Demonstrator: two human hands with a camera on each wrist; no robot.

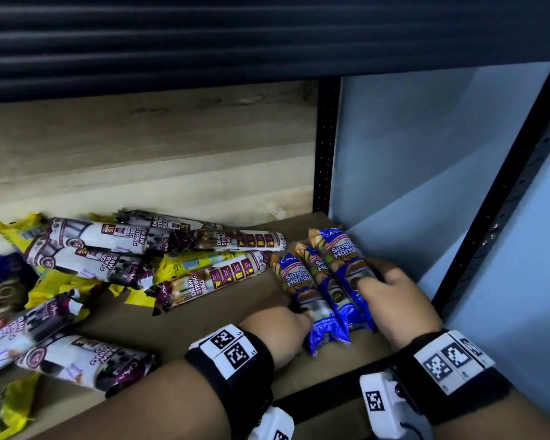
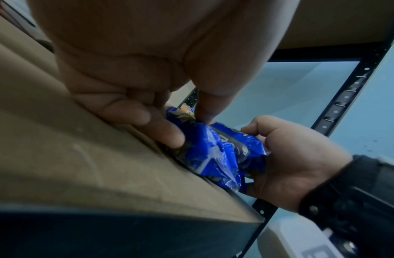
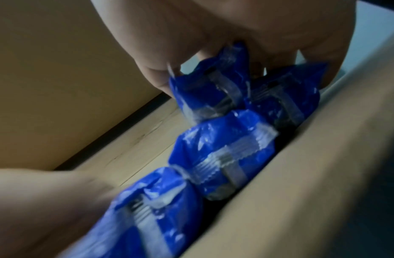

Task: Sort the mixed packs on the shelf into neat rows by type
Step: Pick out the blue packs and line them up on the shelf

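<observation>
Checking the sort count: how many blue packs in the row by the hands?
3 in the head view, side by side at the shelf's right end: left pack under the left hand, middle pack, right pack under the right hand. The right wrist view hints at a fourth.

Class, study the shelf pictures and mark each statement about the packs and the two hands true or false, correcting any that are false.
1. The blue packs lie side by side at the right end of the shelf. True.
2. The left hand is lifting a yellow pack. False: it grips the near end of the leftmost blue pack.
3. The right hand holds the rightmost blue pack. True.
4. The white and maroon draw string packs already stand in a neat row. False: they lie jumbled at mixed angles, with yellow packs among them.
5. The blue packs sit on top of the draw string packs. False: they rest on the shelf board, apart from that pile.
</observation>
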